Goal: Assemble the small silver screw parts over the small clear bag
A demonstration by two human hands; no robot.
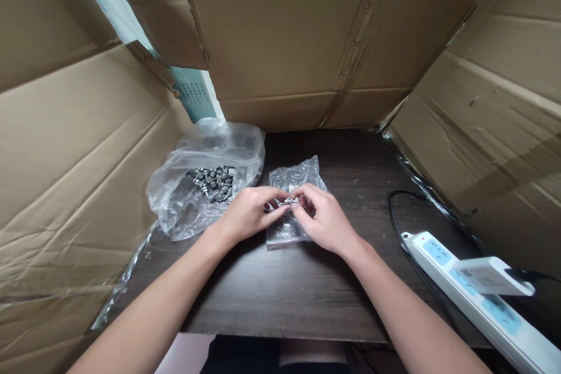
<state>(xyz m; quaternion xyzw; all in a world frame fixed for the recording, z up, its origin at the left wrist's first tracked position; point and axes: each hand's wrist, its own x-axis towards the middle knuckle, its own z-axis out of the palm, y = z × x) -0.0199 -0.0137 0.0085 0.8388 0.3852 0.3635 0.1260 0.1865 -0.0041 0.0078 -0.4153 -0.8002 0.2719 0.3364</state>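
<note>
Between the fingertips of both hands is a small shiny metal part (289,201), held above a clear plastic packet (287,235) lying on the dark table. My left hand (249,210) pinches its left end, thumb and forefinger closed on it. From the other side, my right hand (321,216) grips the right end with thumb and fingers. An open clear plastic bag (175,190) stands to the left, and many small metal parts (214,182) are heaped inside it. The exact shape of the held part is too small to tell.
Cardboard walls (284,29) enclose the dark table (280,298) at the back and both sides. A white power strip (473,298) with a plugged-in white adapter (495,276) lies at the right, beside a black cable (392,213). The table's front edge runs below my forearms.
</note>
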